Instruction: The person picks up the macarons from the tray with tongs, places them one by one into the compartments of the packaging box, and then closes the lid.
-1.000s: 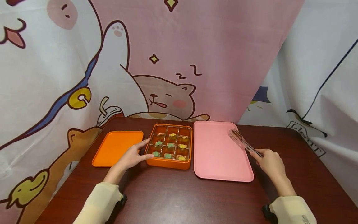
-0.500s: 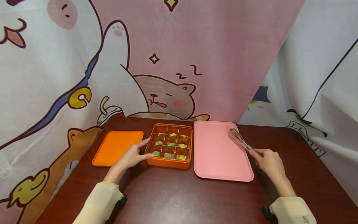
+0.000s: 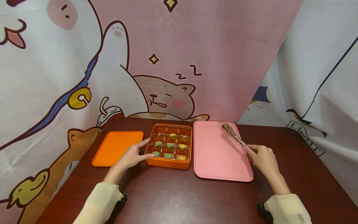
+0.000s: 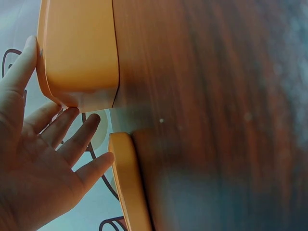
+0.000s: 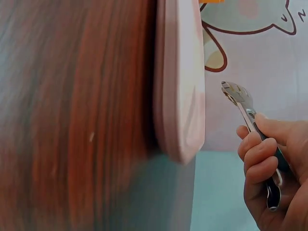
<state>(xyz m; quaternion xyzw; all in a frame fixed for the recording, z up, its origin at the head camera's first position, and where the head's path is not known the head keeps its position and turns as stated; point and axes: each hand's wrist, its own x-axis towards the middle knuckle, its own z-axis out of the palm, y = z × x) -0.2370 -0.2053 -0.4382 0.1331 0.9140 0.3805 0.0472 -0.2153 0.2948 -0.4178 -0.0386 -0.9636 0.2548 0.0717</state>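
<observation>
My right hand grips metal tongs by the handle, over the right side of a pink tray. Between the tongs' tips nothing shows. In the right wrist view, fingers wrap the handle of the tongs, beyond the tray's end. At the near left corner of an orange box, my left hand rests with thumb and index finger spread. The left wrist view has its fingers nearly straight, touching the box. Inside, a clear divider makes several compartments with small green and yellow pieces.
Left of the box lies a flat orange lid, close to the left hand's fingers. A dark wooden table carries everything. Behind it hangs a cartoon-print curtain, close to the table's back edge.
My right hand has moved slightly left, bringing the tongs further over the pink tray. The tongs' arms look closer together than before. My left hand and the box have stayed put.
</observation>
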